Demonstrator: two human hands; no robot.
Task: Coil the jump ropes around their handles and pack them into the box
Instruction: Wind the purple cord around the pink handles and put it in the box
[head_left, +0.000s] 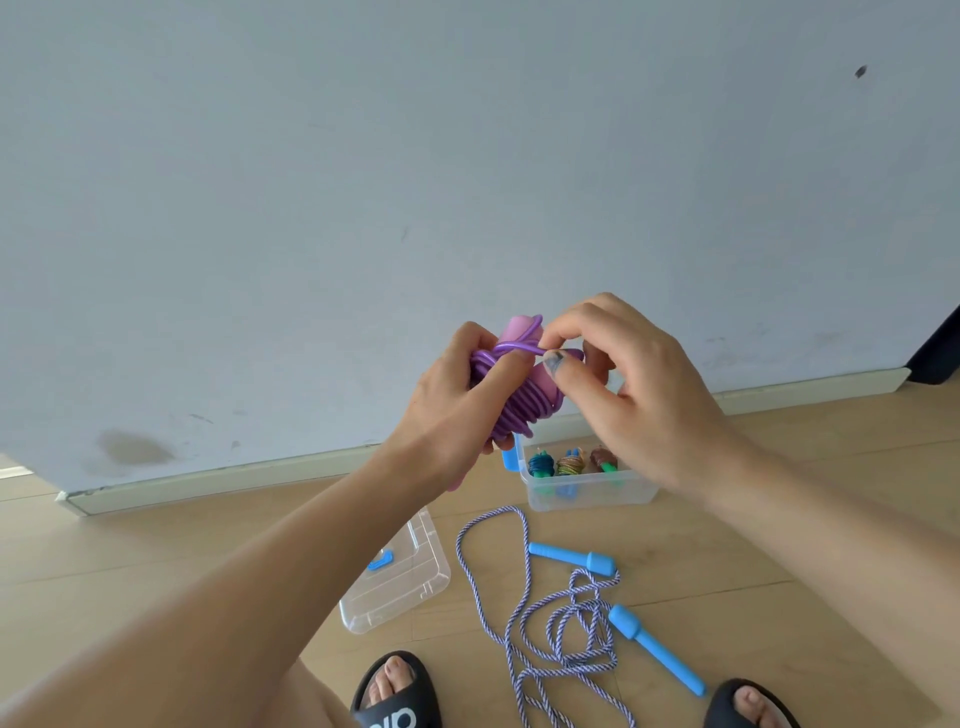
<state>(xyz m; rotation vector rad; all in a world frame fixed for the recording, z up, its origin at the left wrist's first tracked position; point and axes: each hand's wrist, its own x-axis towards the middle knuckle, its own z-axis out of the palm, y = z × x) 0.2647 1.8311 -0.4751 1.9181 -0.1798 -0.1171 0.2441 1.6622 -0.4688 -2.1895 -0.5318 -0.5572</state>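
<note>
Head view, angled down, close over hands (545, 395)

A plain pale grey-blue painted wall (467, 156) fills the upper view, scuffed in places, with a brownish smudge (132, 447) low on the left and a small dark mark (861, 71) high on the right. A pale baseboard (234, 480) meets the light wooden plank floor (130, 561). Soft, even daylight.

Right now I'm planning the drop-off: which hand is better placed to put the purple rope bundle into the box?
Left. The left hand already wraps the purple rope bundle, hovering above the box. The right hand only pinches the loose end, so it would probably need to re-grip.
</note>
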